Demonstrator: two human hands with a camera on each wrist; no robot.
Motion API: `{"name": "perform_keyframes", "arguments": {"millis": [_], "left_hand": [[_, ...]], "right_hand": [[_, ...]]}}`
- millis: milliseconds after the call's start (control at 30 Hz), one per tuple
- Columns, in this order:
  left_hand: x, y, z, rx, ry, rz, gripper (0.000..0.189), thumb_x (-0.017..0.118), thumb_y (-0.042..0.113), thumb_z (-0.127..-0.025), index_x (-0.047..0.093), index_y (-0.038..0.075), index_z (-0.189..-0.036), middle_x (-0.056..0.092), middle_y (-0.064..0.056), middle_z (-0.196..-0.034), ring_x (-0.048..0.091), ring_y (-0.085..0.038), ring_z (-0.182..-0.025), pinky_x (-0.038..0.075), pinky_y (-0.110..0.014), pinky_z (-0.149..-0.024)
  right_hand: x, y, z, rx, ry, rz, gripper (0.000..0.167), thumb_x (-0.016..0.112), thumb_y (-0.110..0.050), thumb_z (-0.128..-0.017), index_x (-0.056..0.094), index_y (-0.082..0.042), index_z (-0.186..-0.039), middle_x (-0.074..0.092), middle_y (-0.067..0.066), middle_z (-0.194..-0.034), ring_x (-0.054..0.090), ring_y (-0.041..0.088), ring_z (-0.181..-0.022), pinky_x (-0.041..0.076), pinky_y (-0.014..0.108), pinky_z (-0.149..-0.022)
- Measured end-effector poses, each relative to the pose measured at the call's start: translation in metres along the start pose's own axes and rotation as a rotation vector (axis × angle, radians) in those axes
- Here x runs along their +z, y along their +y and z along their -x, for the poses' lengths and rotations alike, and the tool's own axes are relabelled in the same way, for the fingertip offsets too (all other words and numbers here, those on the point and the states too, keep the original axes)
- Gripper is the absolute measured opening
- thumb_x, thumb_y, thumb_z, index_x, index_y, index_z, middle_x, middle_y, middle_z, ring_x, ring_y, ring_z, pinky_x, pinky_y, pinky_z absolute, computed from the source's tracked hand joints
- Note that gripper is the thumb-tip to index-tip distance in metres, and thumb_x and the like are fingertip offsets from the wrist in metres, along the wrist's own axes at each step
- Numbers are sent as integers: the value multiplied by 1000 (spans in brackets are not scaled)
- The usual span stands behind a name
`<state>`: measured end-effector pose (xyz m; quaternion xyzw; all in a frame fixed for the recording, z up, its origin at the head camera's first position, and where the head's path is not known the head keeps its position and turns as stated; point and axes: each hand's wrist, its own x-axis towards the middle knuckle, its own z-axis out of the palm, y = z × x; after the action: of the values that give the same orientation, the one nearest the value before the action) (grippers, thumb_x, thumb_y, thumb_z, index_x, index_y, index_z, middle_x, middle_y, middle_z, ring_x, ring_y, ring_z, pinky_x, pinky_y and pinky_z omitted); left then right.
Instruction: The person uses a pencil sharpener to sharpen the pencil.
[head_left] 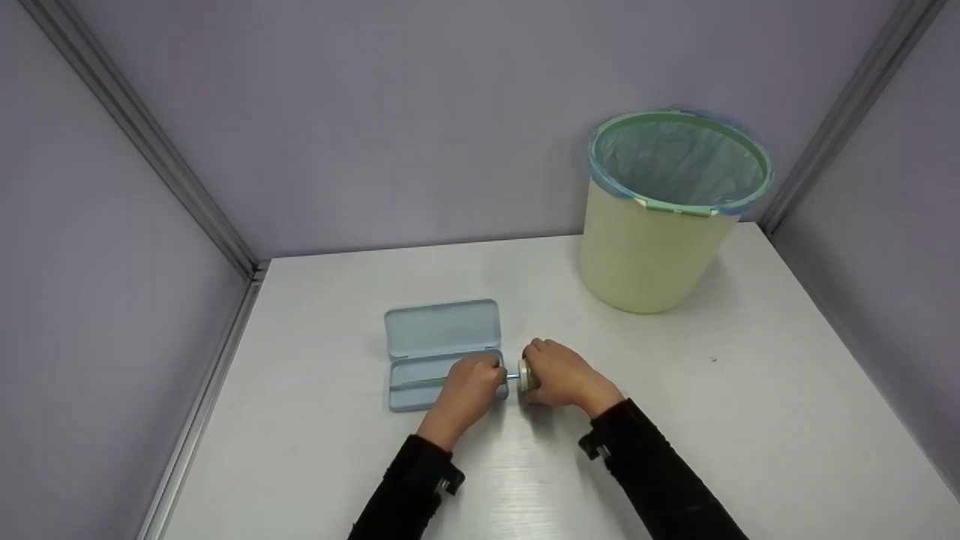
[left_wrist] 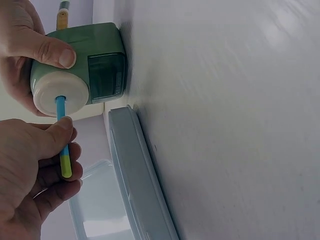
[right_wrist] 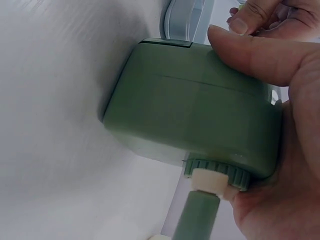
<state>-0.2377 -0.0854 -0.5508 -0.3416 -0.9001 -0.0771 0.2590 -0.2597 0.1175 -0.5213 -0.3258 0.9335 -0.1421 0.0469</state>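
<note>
My left hand (head_left: 469, 386) pinches a blue pencil (left_wrist: 61, 107) with a yellow-green end between thumb and fingers. The pencil's front end sits inside the round cream opening of a green pencil sharpener (left_wrist: 100, 45), so its tip is hidden. My right hand (head_left: 564, 375) grips the sharpener's body, thumb along one side. At the sharpener's back, a crank handle (right_wrist: 197, 217) shows in the right wrist view. Below and beside my left hand lies an open light-blue pencil case (head_left: 444, 328). A thin green strip crosses the case; whether it is the pencil's end I cannot tell.
A pale yellow bin (head_left: 649, 255) with a blue liner stands at the back right of the white table (head_left: 315, 450). Grey-purple walls enclose the back and sides. A tiny dark speck (head_left: 713, 359) lies on the tabletop right of my hands.
</note>
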Motion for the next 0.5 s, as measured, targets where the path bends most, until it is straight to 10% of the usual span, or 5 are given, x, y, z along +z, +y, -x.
{"name": "perform_keyframes", "arguments": {"millis": [500], "left_hand": [[6, 2, -7, 26, 9, -23, 13, 77, 2, -83, 75, 11, -73, 59, 1, -71, 58, -15, -60, 47, -30, -53]], "right_hand": [[-1, 1, 0, -6, 1, 19, 39, 83, -18, -77, 59, 1, -103, 58, 12, -98, 57, 31, -92, 50, 47, -85]]}}
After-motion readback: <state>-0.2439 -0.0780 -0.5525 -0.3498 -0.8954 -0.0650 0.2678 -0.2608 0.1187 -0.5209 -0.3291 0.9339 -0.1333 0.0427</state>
